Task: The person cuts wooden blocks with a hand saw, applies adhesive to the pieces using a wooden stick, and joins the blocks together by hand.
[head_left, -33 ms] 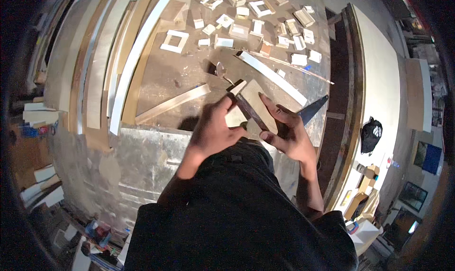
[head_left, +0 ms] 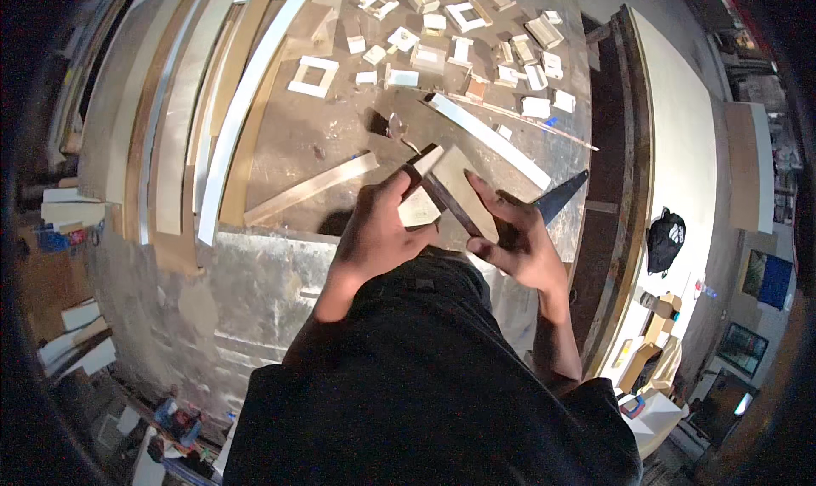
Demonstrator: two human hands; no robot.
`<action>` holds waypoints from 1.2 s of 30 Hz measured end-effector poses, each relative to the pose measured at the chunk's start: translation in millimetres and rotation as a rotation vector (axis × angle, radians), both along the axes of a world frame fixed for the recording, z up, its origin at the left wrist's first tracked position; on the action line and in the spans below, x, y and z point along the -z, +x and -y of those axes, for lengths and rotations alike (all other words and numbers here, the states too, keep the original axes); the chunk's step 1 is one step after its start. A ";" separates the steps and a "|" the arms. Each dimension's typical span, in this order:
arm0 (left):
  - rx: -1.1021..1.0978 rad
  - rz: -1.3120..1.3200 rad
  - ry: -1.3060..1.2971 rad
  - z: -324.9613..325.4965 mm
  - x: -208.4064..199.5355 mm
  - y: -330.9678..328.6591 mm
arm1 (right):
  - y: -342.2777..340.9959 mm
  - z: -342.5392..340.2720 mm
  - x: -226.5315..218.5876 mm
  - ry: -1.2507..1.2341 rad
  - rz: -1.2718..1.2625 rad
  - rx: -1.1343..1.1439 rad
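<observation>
My left hand [head_left: 374,227] is closed around a small pale wooden block [head_left: 420,208], its thumb near the top and fingers curled underneath. Against it, my right hand [head_left: 523,240] grips a flat light wooden piece [head_left: 463,189] with a dark edge, between thumb and fingers. The two pieces touch or nearly touch in front of my body; their exact joint is partly hidden by my fingers. Just beyond my right hand a dark tapered blade [head_left: 563,194], like a handsaw's, points to the upper right; its other end is hidden.
Several small wooden frames [head_left: 313,76] and blocks lie across the far worktable. A white-faced strip [head_left: 489,142] and a plain wooden strip [head_left: 310,187] lie beyond my hands. Long boards [head_left: 255,104] stretch along the left. At right stands a pale-topped bench [head_left: 680,146] with a black bag [head_left: 665,242].
The wooden pieces between my hands have tilted slightly, and less pale wood shows below my left fingertips. My grip on both stays the same.
</observation>
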State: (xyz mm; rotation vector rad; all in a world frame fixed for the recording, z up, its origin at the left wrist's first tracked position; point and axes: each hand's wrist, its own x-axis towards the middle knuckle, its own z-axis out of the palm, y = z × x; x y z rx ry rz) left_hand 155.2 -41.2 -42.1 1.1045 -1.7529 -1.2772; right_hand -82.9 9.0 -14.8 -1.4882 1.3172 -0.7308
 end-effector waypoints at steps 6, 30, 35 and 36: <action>0.001 0.007 -0.029 12.8 -9.1 47.4 | 2.5 -20.0 -5.7 0.210 -0.462 0.180; 0.030 0.034 0.044 58.7 9.4 143.5 | 101.0 -11.5 58.7 -0.066 -0.631 0.365; 0.192 -0.078 0.238 70.6 15.6 152.2 | 131.2 -3.0 58.6 -0.255 -0.187 0.473; 0.233 -0.114 0.446 71.8 12.1 153.1 | 142.8 5.3 46.8 -0.195 -0.185 0.432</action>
